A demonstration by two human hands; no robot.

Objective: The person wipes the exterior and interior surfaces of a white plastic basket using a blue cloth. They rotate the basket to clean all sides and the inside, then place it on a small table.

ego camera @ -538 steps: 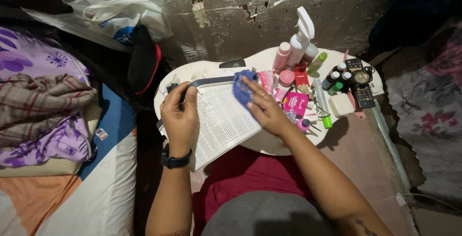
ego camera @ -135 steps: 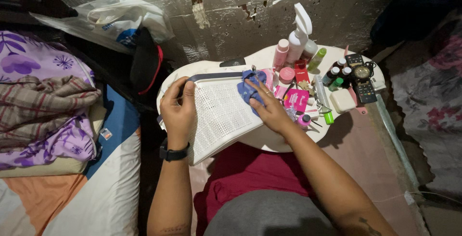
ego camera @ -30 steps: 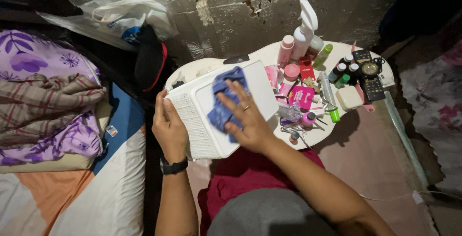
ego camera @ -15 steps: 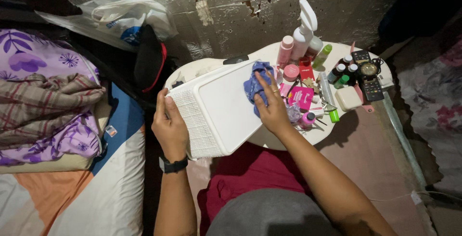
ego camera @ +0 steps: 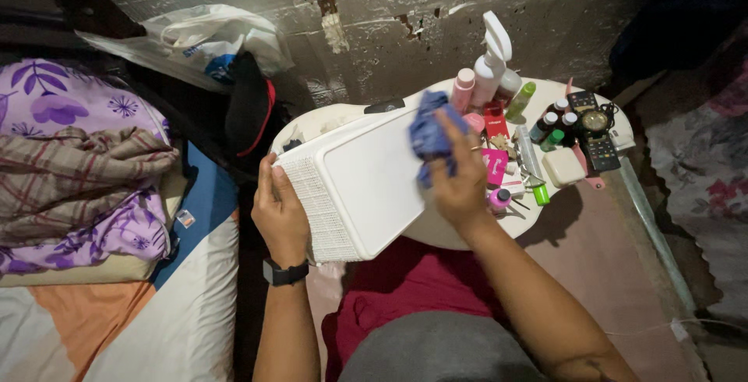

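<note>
White plastic fills the middle of the view: a basket [ego camera: 366, 183] turned upside down, its smooth flat bottom facing up and its woven side wall toward the person. Going left to right, purple flowered bedding and a plaid cloth [ego camera: 74, 172] lie on the bed, then the left hand [ego camera: 282, 212], wearing a black wristband, is clamped on the basket's near left corner, fingers wrapped over the woven wall. The basket rests partly on the round white table [ego camera: 460, 230] and partly over the person's lap. Its long axis runs from lower left to upper right, the far end pointing at the wall and the bottles.

A few seconds ago the woven side faced up and was being rubbed; since then the basket has been flipped, so the wiping has passed to the bottom. Half a second ago the blue rag [ego camera: 431, 134] lay pressed on the far corner; now the right hand [ego camera: 461, 183], closed around the rag, has lifted it at the basket's upper right edge. Right of it stand a spray bottle [ego camera: 489, 59], small bottles and a remote control [ego camera: 594, 142].
</note>
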